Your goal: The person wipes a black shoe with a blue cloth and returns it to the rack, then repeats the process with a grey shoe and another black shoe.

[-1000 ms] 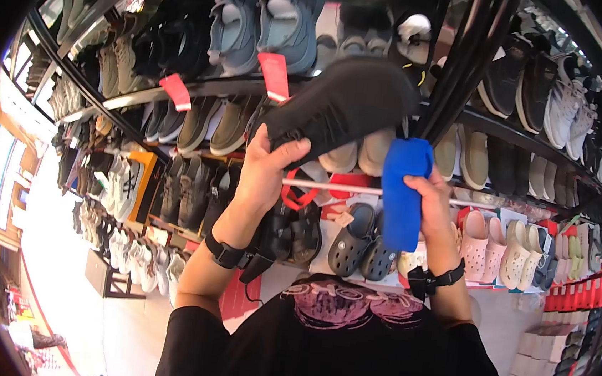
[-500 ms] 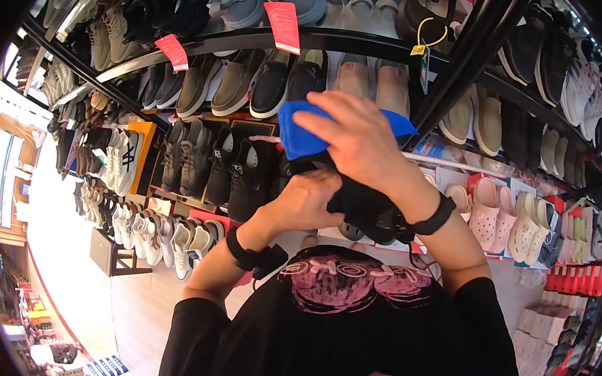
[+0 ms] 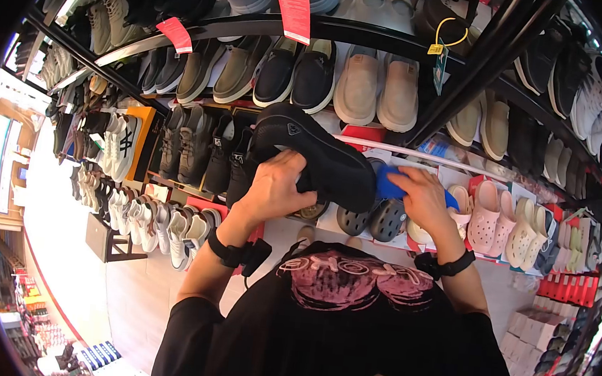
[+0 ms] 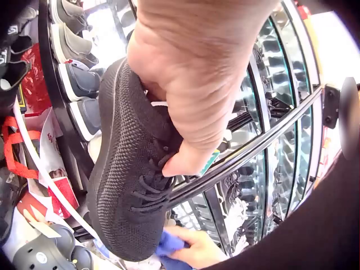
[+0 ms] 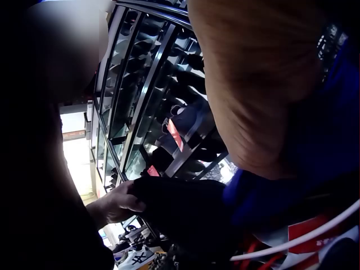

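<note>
My left hand [image 3: 272, 185] grips a black knit lace-up sneaker [image 3: 335, 168] by its heel end, thumb on the opening side. In the left wrist view the laces [image 4: 149, 191] and ribbed upper show, with the toe pointing down and away from the palm. At the toe, my right hand [image 3: 425, 197] holds a blue cloth [image 3: 390, 184], fingers bent over it. The cloth [image 4: 169, 245] meets the toe in the left wrist view. Shade darkens the right wrist view, where the cloth [image 5: 247, 197] overlaps the end of the shoe.
Racks of shoes fill the space ahead, with beige slip-ons [image 3: 358, 86] above the hands. A black rack post [image 3: 462, 66] slants at the upper right. Dark clogs [image 3: 386, 220] sit below the sneaker; pink clogs [image 3: 483, 217] stand to the right. A red tag [image 3: 292, 15] hangs overhead.
Half a second ago my right hand and the cloth crossed over my left hand; now they are back on the right, at the toe. The sneaker has come lower than one second ago and turned.
</note>
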A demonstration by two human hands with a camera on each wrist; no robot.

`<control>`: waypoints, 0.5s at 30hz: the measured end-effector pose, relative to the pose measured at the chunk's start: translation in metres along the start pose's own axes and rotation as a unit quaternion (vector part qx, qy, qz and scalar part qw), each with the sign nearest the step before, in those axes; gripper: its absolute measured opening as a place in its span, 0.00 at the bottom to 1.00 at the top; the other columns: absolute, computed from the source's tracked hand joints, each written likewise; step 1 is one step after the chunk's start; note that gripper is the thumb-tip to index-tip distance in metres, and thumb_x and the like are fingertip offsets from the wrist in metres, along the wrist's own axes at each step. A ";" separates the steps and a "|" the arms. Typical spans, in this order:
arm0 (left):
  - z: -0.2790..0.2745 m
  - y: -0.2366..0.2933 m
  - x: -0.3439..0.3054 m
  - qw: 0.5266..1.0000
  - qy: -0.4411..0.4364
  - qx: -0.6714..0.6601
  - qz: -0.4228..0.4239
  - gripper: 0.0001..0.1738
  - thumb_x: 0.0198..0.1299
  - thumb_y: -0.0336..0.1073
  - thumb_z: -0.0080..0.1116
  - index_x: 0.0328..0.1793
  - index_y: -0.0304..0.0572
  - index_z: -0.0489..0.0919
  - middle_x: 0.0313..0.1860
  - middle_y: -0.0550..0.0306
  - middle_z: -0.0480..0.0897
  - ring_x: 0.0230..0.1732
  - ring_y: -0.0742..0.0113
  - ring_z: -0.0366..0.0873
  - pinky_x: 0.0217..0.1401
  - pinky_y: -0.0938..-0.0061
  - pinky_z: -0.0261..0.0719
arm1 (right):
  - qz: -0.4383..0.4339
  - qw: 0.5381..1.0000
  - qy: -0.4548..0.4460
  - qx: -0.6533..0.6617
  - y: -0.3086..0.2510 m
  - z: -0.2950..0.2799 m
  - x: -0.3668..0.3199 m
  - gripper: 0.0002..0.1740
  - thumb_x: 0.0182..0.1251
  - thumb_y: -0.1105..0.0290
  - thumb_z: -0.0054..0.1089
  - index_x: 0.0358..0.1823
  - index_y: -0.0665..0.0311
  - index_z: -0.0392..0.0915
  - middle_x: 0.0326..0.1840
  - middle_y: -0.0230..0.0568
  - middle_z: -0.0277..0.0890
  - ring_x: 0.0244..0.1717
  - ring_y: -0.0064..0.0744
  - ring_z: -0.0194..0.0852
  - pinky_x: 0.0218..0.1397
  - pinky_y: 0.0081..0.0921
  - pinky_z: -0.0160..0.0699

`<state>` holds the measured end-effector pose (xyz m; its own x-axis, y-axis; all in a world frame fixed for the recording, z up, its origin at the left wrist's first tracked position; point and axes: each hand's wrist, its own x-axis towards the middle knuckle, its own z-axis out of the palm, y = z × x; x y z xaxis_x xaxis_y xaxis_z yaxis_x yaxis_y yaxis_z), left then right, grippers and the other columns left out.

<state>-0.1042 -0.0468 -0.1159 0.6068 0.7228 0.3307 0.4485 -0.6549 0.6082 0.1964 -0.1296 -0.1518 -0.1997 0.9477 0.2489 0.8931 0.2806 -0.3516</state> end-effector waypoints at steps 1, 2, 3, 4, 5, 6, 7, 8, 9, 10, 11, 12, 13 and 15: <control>-0.001 0.001 0.001 1.000 0.022 -0.012 0.008 0.22 0.37 0.35 0.67 0.40 0.33 0.75 0.33 0.45 0.76 0.38 0.48 0.77 0.41 0.61 0.76 | 0.025 0.998 -0.057 -0.012 0.008 0.002 -0.009 0.29 0.45 0.82 0.55 0.53 0.54 0.80 0.57 0.41 0.75 0.56 0.45 0.72 0.60 0.39 0.70; -0.003 0.002 0.002 0.999 0.043 -0.024 0.017 0.22 0.38 0.35 0.66 0.41 0.32 0.75 0.33 0.45 0.76 0.38 0.47 0.77 0.41 0.61 0.76 | 0.051 0.992 -0.113 -0.022 0.012 0.004 -0.014 0.28 0.46 0.81 0.56 0.52 0.53 0.81 0.55 0.42 0.76 0.55 0.45 0.74 0.57 0.40 0.72; -0.006 0.003 0.003 0.999 0.040 -0.024 0.019 0.22 0.38 0.35 0.66 0.41 0.32 0.75 0.33 0.45 0.76 0.38 0.47 0.77 0.41 0.61 0.76 | 0.054 0.992 -0.112 -0.021 0.011 0.003 -0.014 0.28 0.46 0.81 0.56 0.52 0.53 0.81 0.55 0.42 0.76 0.55 0.45 0.74 0.57 0.40 0.72; -0.008 0.004 0.004 0.999 0.019 -0.039 -0.015 0.22 0.38 0.35 0.66 0.41 0.32 0.75 0.34 0.44 0.76 0.39 0.47 0.77 0.42 0.61 0.76 | 0.066 0.998 0.006 0.020 0.010 0.000 -0.011 0.27 0.47 0.82 0.55 0.51 0.54 0.81 0.54 0.43 0.77 0.53 0.45 0.75 0.56 0.40 0.73; -0.008 0.006 0.005 0.997 -0.002 -0.056 -0.050 0.22 0.38 0.35 0.66 0.41 0.31 0.74 0.34 0.44 0.77 0.39 0.47 0.77 0.43 0.61 0.76 | 0.078 0.987 0.124 0.061 0.009 -0.006 -0.006 0.27 0.47 0.82 0.55 0.51 0.55 0.81 0.53 0.43 0.77 0.52 0.46 0.76 0.55 0.39 0.75; -0.006 0.006 0.007 0.997 -0.007 -0.058 -0.049 0.22 0.38 0.35 0.66 0.41 0.31 0.74 0.34 0.44 0.77 0.39 0.47 0.77 0.43 0.61 0.76 | 0.042 0.982 0.175 0.053 0.002 -0.018 0.008 0.29 0.45 0.84 0.55 0.52 0.56 0.81 0.53 0.43 0.77 0.50 0.47 0.77 0.54 0.39 0.76; -0.002 0.007 0.010 0.998 -0.024 -0.036 -0.037 0.22 0.39 0.36 0.66 0.41 0.31 0.74 0.34 0.44 0.77 0.38 0.46 0.77 0.43 0.61 0.76 | 0.007 0.983 0.175 0.056 -0.006 -0.027 0.021 0.30 0.43 0.85 0.54 0.52 0.57 0.80 0.54 0.45 0.77 0.52 0.49 0.76 0.55 0.39 0.75; 0.002 0.008 0.013 0.999 -0.042 -0.013 -0.022 0.22 0.39 0.36 0.66 0.41 0.31 0.75 0.34 0.44 0.77 0.38 0.46 0.77 0.43 0.61 0.76 | -0.027 0.982 0.178 0.058 -0.016 -0.035 0.032 0.32 0.41 0.86 0.52 0.53 0.59 0.80 0.55 0.47 0.77 0.53 0.51 0.75 0.56 0.39 0.74; 0.005 0.009 0.016 0.999 -0.049 -0.014 -0.015 0.22 0.39 0.36 0.66 0.41 0.31 0.75 0.34 0.44 0.77 0.38 0.46 0.77 0.43 0.61 0.76 | -0.057 0.980 0.181 0.054 -0.032 -0.040 0.042 0.32 0.40 0.86 0.52 0.51 0.59 0.81 0.56 0.45 0.76 0.53 0.49 0.75 0.56 0.39 0.73; 0.008 0.011 0.018 0.997 -0.076 -0.002 -0.028 0.23 0.39 0.36 0.66 0.40 0.31 0.74 0.34 0.44 0.77 0.38 0.46 0.77 0.43 0.62 0.76 | -0.094 0.977 0.186 0.041 -0.045 -0.037 0.050 0.32 0.38 0.86 0.52 0.50 0.57 0.81 0.57 0.43 0.76 0.54 0.47 0.75 0.57 0.38 0.72; 0.012 0.013 0.020 0.994 -0.102 0.010 -0.041 0.23 0.39 0.37 0.66 0.40 0.31 0.74 0.34 0.44 0.77 0.38 0.47 0.78 0.43 0.62 0.76 | -0.114 0.975 0.185 0.038 -0.055 -0.030 0.056 0.31 0.41 0.83 0.56 0.50 0.50 0.82 0.55 0.37 0.76 0.54 0.43 0.74 0.55 0.36 0.72; 0.017 0.015 0.022 0.996 -0.075 -0.041 -0.032 0.23 0.38 0.37 0.67 0.39 0.31 0.74 0.34 0.44 0.77 0.38 0.47 0.78 0.42 0.62 0.76 | -0.147 0.970 0.191 0.039 -0.063 -0.022 0.058 0.29 0.42 0.81 0.57 0.50 0.49 0.82 0.57 0.37 0.74 0.55 0.43 0.73 0.55 0.37 0.72; 0.018 0.015 0.023 0.996 -0.075 -0.040 -0.031 0.23 0.38 0.37 0.67 0.39 0.31 0.74 0.34 0.44 0.77 0.38 0.47 0.78 0.42 0.62 0.76 | -0.163 0.972 0.163 0.037 -0.071 -0.019 0.058 0.29 0.43 0.80 0.57 0.50 0.49 0.81 0.57 0.37 0.74 0.55 0.43 0.72 0.55 0.38 0.71; 0.019 0.013 0.022 0.991 -0.031 -0.119 -0.050 0.23 0.38 0.38 0.68 0.37 0.31 0.73 0.33 0.44 0.76 0.37 0.47 0.78 0.41 0.62 0.76 | -0.143 0.974 0.169 0.049 -0.076 -0.011 0.055 0.28 0.44 0.80 0.57 0.50 0.49 0.82 0.57 0.38 0.74 0.56 0.43 0.72 0.56 0.39 0.71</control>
<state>-0.0727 -0.0438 -0.1142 0.6092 0.7622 0.2192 0.3466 -0.5044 0.7909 0.1218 -0.1006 -0.1018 -0.2753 0.7290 0.6267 0.7743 0.5545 -0.3050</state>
